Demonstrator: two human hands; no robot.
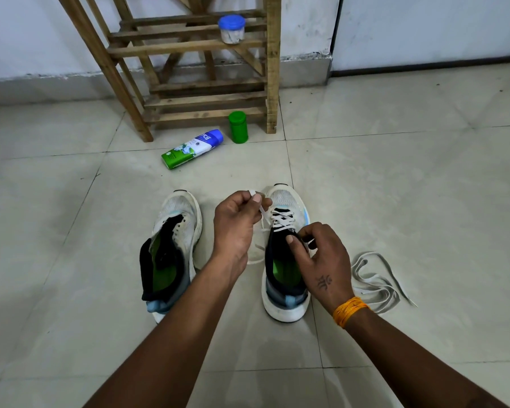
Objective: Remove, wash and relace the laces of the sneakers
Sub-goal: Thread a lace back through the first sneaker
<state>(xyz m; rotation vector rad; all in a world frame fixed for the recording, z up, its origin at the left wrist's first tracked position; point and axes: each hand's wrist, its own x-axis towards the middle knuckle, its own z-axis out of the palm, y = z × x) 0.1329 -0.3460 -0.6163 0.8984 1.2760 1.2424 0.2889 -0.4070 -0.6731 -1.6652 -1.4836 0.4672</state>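
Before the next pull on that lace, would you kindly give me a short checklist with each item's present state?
1. Left hand pinches the lace end: ok.
2. Right hand steadies the right sneaker at the tongue: ok.
3. Lower eyelets freed: not ok, lace still crossed there.
4. Left sneaker unlaced: ok.
5. Loose lace lies apart on the floor: ok.
6. Snags inside eyelets: cannot tell.

Tiled floor [395, 172] carries two sneakers [286, 254], loose lace [377, 284], green bottle [238, 127], tube [192, 149], wooden rack [206, 98]
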